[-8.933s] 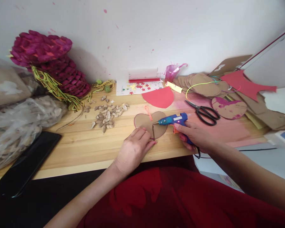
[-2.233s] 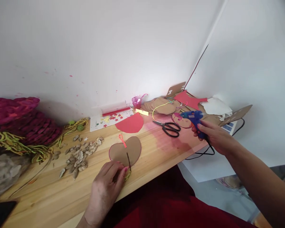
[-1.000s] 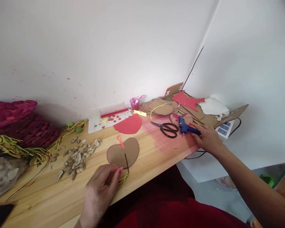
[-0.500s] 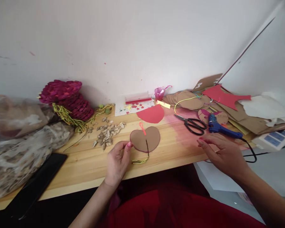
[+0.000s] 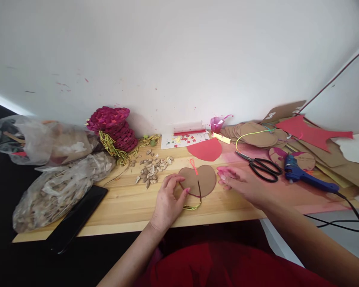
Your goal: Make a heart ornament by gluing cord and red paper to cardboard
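Note:
A brown cardboard heart (image 5: pixel 204 178) with a pink rim and an orange loop lies on the wooden table (image 5: pixel 122 201). A dark stem with yellow-green threads (image 5: pixel 193 206) is stuck on its lower edge. My left hand (image 5: pixel 168 200) rests at the heart's left edge, fingers curled and touching the card. My right hand (image 5: pixel 245 187) hovers just right of the heart, fingers stretched out, holding nothing. The blue glue gun (image 5: pixel 306 177) lies on the table to the right, its black cord trailing off the edge.
Black scissors (image 5: pixel 263 164) lie between the heart and the glue gun. A red paper shape (image 5: pixel 206 149), a star sheet (image 5: pixel 184 140), loose seeds (image 5: pixel 151 169), a stack of magenta pieces (image 5: pixel 115 126), plastic bags (image 5: pixel 62 181), a black phone (image 5: pixel 77 217) and cardboard cutouts (image 5: pixel 314 137) crowd the table.
My right hand set the glue gun down on the table at the right, let go of it, and moved left to the heart. My left hand stayed at the heart's edge.

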Tool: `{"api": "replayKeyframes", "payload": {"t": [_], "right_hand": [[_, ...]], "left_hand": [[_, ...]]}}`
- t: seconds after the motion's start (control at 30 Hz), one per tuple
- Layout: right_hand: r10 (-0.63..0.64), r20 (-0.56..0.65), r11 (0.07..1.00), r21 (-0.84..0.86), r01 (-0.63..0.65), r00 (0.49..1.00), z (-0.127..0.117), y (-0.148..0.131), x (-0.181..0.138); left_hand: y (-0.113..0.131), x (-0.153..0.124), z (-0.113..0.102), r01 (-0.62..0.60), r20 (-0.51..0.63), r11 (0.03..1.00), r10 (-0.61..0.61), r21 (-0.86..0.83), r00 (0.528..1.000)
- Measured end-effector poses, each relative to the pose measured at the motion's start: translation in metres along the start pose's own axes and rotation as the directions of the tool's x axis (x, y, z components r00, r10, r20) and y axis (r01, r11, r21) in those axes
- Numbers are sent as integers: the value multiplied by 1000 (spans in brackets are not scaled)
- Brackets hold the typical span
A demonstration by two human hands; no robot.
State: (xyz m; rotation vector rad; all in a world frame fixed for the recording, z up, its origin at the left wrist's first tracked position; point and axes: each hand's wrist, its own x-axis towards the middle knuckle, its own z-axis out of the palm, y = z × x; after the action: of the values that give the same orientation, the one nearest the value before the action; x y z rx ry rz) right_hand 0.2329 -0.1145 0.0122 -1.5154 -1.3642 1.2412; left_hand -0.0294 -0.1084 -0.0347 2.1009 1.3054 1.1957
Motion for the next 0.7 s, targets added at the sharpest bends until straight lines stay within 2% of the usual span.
{"api": "replayKeyframes", "payload": {"t": [0.13, 0.3, 0.4, 0.5, 0.57, 0.7], "right_hand": [[-4, 29, 998, 69, 2, 1000, 8, 1, 2], [20, 24, 990, 141, -23, 1000, 12, 3, 5], [7, 62, 991, 133, -15, 998, 10, 1, 14], [-31, 24, 997, -67, 33, 999, 2, -7, 31], [-123, -153, 921, -385, 55, 981, -6, -13, 49], [-137, -327, 834, -548, -69, 935, -25, -19, 89]], "left_hand": [[2, -2, 2, -42, 47, 997, 39, 67, 998], [0, 1, 4, -24, 89, 995, 15, 97, 996], [-2, 2, 4, -15, 100, 997, 7, 78, 995], [-3, 3, 3, 7, 101, 998, -14, 67, 995], [-3, 3, 3, 24, 95, 997, -30, 67, 995], [-5, 4, 2, 47, 106, 997, -53, 61, 993]]}}
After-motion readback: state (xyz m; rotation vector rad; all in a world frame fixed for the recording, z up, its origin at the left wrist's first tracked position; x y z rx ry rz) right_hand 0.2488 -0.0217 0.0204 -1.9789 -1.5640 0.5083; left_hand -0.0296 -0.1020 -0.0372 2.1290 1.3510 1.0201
